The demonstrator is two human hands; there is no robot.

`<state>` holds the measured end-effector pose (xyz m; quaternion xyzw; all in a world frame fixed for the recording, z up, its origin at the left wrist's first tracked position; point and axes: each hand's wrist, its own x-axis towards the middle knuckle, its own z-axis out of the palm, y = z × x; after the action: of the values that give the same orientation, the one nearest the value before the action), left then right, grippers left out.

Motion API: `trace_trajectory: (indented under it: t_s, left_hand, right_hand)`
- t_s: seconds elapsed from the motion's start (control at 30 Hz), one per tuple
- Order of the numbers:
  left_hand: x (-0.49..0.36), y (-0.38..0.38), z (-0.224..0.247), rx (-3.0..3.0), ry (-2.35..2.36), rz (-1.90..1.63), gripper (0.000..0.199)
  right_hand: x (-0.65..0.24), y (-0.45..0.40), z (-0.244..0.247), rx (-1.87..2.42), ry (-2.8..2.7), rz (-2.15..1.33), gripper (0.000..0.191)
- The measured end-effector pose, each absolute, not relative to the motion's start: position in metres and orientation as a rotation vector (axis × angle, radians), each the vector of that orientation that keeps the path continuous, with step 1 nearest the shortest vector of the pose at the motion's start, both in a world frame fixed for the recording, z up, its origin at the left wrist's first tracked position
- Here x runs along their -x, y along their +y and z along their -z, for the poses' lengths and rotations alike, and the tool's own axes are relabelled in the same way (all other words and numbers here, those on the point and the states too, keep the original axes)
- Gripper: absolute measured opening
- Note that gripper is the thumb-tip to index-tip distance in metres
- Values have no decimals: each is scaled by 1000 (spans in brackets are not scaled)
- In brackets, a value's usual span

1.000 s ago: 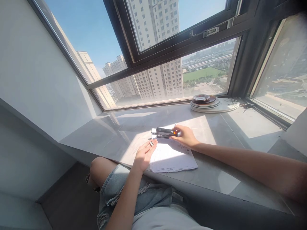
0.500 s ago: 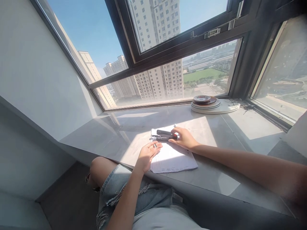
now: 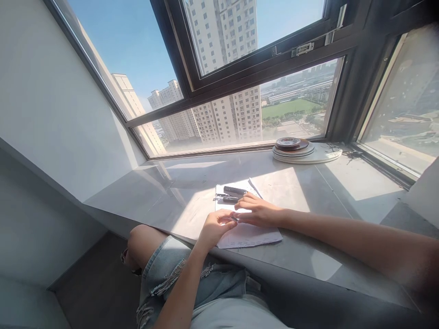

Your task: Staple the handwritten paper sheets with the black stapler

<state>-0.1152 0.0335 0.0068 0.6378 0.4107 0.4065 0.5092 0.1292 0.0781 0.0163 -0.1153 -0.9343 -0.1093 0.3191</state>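
White papers [image 3: 248, 235] lie on the grey sill near its front edge. On their far part rests a black stapler [image 3: 234, 189], its jaws spread, with the rear end partly behind my right hand [image 3: 255, 211]. That hand is palm down, its fingertips near the stapler's rear and at the small item. My left hand [image 3: 215, 225] pinches a small grey metallic piece [image 3: 234, 218], perhaps a strip of staples, above the papers. Fingers of both hands meet at this piece.
A stack of plates [image 3: 293, 148] sits on a white board [image 3: 327, 153] by the window. Dark keys or a similar small item [image 3: 355, 154] lie in the window corner. The sill's front edge [image 3: 274, 269] runs beside my legs.
My right hand has let go of the stapler and moved toward me, to my left hand. The fingers of my left hand have closed on the small piece. The stapler stays on the papers.
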Motion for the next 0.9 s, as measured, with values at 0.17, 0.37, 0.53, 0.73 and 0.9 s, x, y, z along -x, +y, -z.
trace_trajectory:
  t_s: [0.17,0.37,0.53,0.73,0.9]
  left_hand:
    - [116,34,-2,-1662,988,-949,33]
    - [116,33,-4,-1666,991,-948,40]
    - [116,34,-5,-1678,980,-940,39]
    - [115,32,-6,-1650,1108,-948,21]
    - [115,33,-6,-1682,1174,-918,20]
  right_hand:
    - [-131,75,-18,145,-2537,345,26]
    - [-133,80,-13,77,-2552,402,32]
    - [-133,81,-9,53,-2475,375,29]
    - [-136,96,-7,348,-2148,209,20]
    - [-154,124,-18,600,-1909,-23,16]
